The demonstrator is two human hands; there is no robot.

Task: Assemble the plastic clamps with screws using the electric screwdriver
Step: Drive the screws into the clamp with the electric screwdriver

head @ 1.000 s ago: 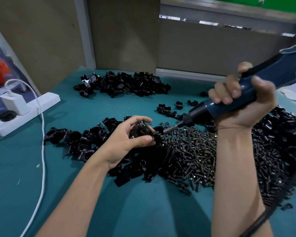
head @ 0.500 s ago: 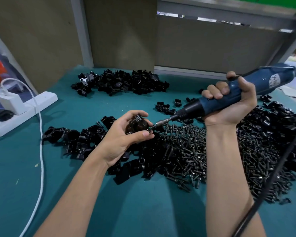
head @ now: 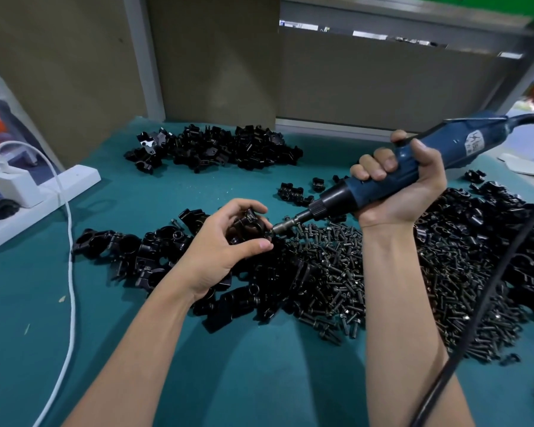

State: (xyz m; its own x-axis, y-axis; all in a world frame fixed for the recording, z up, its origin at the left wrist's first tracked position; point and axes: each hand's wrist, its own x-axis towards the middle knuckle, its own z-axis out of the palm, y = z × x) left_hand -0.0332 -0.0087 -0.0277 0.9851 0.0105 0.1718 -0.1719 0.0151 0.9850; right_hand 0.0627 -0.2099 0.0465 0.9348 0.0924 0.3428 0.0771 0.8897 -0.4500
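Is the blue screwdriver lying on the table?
No, the right hand grips the screwdriver in the air, its tip at the clamp in the left hand.

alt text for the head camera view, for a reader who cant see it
A person's left hand holds a black plastic clamp while the right hand grips a blue electric screwdriver, its bit against the clamp. Below them, a teal table carries a heap of screws and piles of loose clamps.

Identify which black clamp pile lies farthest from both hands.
The far clamp pile by the back panel; it sits apart, while the others lie by the left hand and the screw heap.
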